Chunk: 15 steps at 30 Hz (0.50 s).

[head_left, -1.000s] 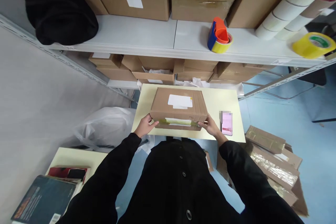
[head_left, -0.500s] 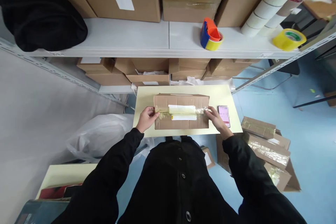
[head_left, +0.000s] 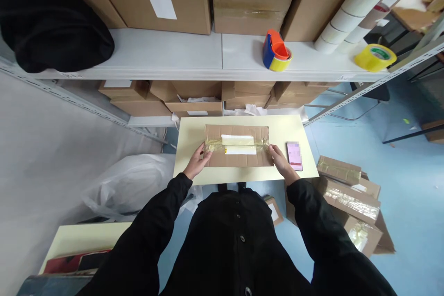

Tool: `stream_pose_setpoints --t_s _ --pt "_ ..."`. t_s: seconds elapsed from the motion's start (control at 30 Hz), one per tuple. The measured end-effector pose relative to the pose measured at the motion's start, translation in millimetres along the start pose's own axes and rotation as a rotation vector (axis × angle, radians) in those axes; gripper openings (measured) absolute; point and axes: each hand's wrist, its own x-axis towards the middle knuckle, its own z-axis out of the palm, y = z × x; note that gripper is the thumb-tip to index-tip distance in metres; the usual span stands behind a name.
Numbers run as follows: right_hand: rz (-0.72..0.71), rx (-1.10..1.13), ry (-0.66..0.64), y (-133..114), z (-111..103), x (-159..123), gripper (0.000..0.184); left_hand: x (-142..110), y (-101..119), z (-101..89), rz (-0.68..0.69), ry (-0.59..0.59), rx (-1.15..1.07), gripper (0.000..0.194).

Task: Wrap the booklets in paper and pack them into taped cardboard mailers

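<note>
Between my hands is a long brown cardboard box (head_left: 239,160), above or on the pale yellow table (head_left: 222,176); whether it touches the top I cannot tell. Clear, shiny tape runs along its middle, over a white label (head_left: 239,150) that is split in two by the seam. My left hand (head_left: 199,161) grips the box's left end, its thumb on the taped face. At the right end my right hand (head_left: 279,159) holds on in the same way, fingers partly hidden behind the edge. A phone (head_left: 294,156) with a lit pink screen lies right of my right hand.
A shelf (head_left: 166,58) crosses ahead, bearing a tape dispenser (head_left: 276,51), a yellow tape roll (head_left: 375,58), stacked white rolls (head_left: 342,21) and large boxes. Taped boxes (head_left: 350,199) are piled on the floor at right. A plastic bag (head_left: 133,180) lies at left.
The box has turned slightly and tipped, so its taped face shows flatter and its far side edge is gone from sight. Both hands have stayed on its ends. The camera view has shifted a little.
</note>
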Motion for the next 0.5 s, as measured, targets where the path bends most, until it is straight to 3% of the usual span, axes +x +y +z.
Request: stream_pose_setpoints --t_s 0.13,0.27,0.37,0.5 --pt "0.03 0.176 -0.147 30.0 0.9 -6.8 0.066 -10.1 -17.6 3.5 -0.044 -0.11 -0.043 0.066" --pt "0.066 0.261 -0.258 51.4 4.0 -19.9 0.075 -9.8 -32.0 5.2 -0.088 -0.114 -0.047 0.071" --pt "0.037 0.206 -0.28 43.5 7.6 -27.9 0.078 -5.0 -32.8 6.2 -0.115 -0.103 -0.034 0.073" --pt "-0.187 0.119 -0.169 21.2 6.5 -34.9 0.06 -3.4 -23.0 6.8 -0.193 -0.103 -0.103 0.079"
